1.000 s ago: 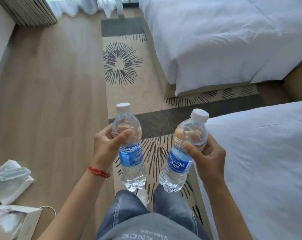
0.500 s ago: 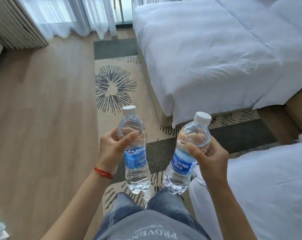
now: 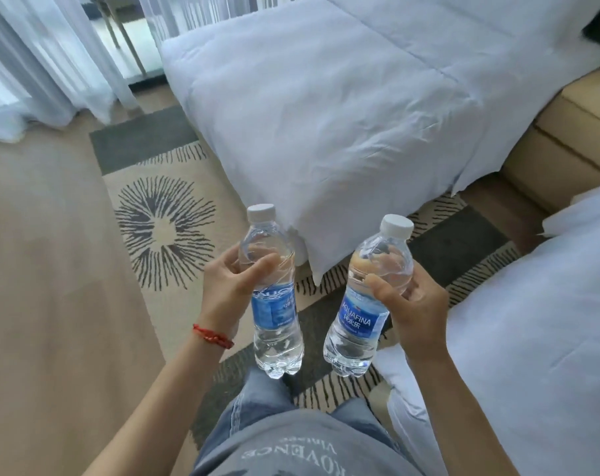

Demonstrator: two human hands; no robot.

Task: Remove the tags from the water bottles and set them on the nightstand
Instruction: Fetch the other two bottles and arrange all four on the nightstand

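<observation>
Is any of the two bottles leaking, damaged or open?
Nothing stands out. Both clear plastic water bottles with blue labels, in the left hand and the right hand, keep their white caps on and look intact, with no spill visible. The right one tilts slightly.

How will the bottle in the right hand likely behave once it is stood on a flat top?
The right-hand bottle looks nearly full, so probably heavy and fairly stiff under the right hand. Tall with a narrow lobed base, it may tip if nudged, then roll.
</observation>
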